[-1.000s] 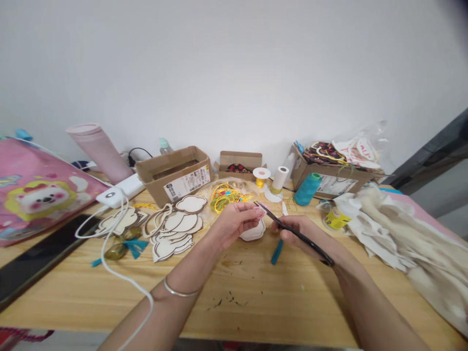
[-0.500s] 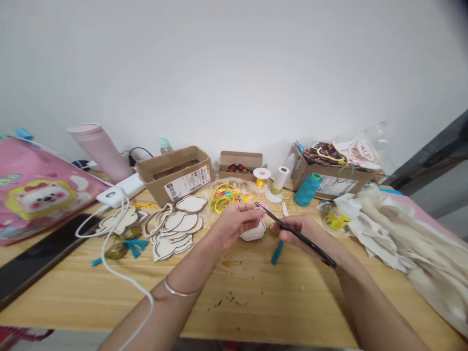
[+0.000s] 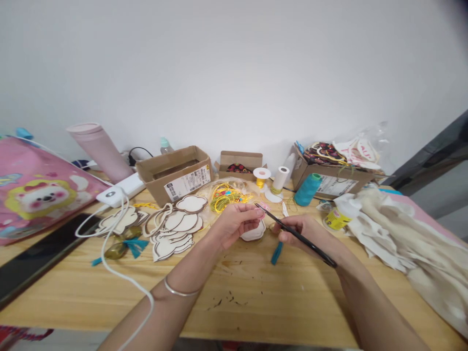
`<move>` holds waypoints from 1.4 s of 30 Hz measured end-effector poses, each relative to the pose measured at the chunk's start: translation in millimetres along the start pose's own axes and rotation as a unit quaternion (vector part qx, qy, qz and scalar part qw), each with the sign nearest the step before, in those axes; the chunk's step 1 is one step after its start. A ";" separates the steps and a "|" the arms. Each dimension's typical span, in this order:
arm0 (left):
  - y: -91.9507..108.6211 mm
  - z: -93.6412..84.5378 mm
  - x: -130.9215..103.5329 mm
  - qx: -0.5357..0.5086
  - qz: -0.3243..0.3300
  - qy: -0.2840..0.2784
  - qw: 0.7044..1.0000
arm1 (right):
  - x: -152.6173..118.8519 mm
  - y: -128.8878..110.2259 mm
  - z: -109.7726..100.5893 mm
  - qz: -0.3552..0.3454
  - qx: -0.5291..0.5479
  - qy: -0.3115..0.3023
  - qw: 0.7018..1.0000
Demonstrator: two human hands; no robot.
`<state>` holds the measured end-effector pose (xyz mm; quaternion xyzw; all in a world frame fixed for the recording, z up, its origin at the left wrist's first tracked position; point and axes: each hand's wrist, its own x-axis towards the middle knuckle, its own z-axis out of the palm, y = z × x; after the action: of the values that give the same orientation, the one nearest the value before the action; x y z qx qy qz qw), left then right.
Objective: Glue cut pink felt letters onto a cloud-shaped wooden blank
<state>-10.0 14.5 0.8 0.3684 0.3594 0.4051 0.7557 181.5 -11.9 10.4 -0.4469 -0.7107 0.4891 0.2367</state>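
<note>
My left hand (image 3: 239, 222) is over the middle of the table, with thumb and forefinger pinched together; whatever lies between them is too small to make out. Slim black tweezers (image 3: 303, 238) rest in my right hand (image 3: 298, 230), which is closed around their middle. Their tip points left and meets the left fingertips. Below and between the hands lies a white cloud-shaped piece (image 3: 253, 232) with a dark edge, partly hidden by the left hand. A teal tassel (image 3: 277, 253) is just under my right fingers.
White shaped pieces (image 3: 171, 239) are piled to the left, near a phone (image 3: 40, 261) and a white cable (image 3: 126, 273). Behind are coloured cords (image 3: 229, 197), spools, a teal thread cone (image 3: 307, 189) and cardboard boxes (image 3: 179, 178). A yellow-labelled bottle (image 3: 338, 218) and cream cloth (image 3: 398, 234) are at right.
Almost nothing differs. The tweezers and my right hand have shifted very slightly; my left hand keeps its pinch in the same place.
</note>
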 end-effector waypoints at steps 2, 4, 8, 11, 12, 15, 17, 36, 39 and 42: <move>-0.3 -0.4 0.3 -0.002 0.003 -0.004 1.000 | -0.1 1.0 -0.2 -0.001 -0.001 -0.001 1.000; -0.5 -0.8 0.6 -0.002 0.005 -0.008 1.000 | -0.1 2.0 -0.5 -0.004 0.000 -0.002 1.000; 0.1 -0.9 0.5 -0.004 0.003 -0.010 1.000 | -0.5 1.2 -1.4 -0.011 0.005 -0.008 1.000; 0.5 -1.0 0.2 -0.008 0.002 -0.009 1.000 | -1.2 -2.4 -2.5 -0.021 -0.002 -0.014 1.000; 0.5 -1.0 0.1 -0.009 0.002 -0.007 1.000 | -1.5 -3.7 -3.0 -0.022 -0.006 -0.018 1.000; 0.1 -0.9 0.2 -0.008 -0.001 -0.005 1.000 | -2.0 -5.5 -3.7 -0.019 -0.011 -0.022 1.000; -0.2 -0.7 0.4 -0.008 -0.002 -0.007 1.000 | -1.9 -4.4 -3.7 -0.017 -0.012 -0.018 1.000; -0.5 1.1 0.3 -0.011 -0.005 -0.005 1.000 | -2.3 -1.5 -3.9 0.003 -0.011 -0.009 1.000; -0.7 0.8 0.3 -0.012 -0.005 -0.005 1.000 | -2.7 -1.9 -4.0 0.005 -0.010 -0.007 1.000; -0.9 0.6 0.4 -0.013 -0.006 -0.004 1.000 | -2.6 -3.7 -3.6 0.011 -0.007 -0.007 1.000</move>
<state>-9.0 14.4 0.2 0.3585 0.3532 0.4038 0.7640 184.0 -12.9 15.5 -0.4527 -0.7108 0.4900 0.2230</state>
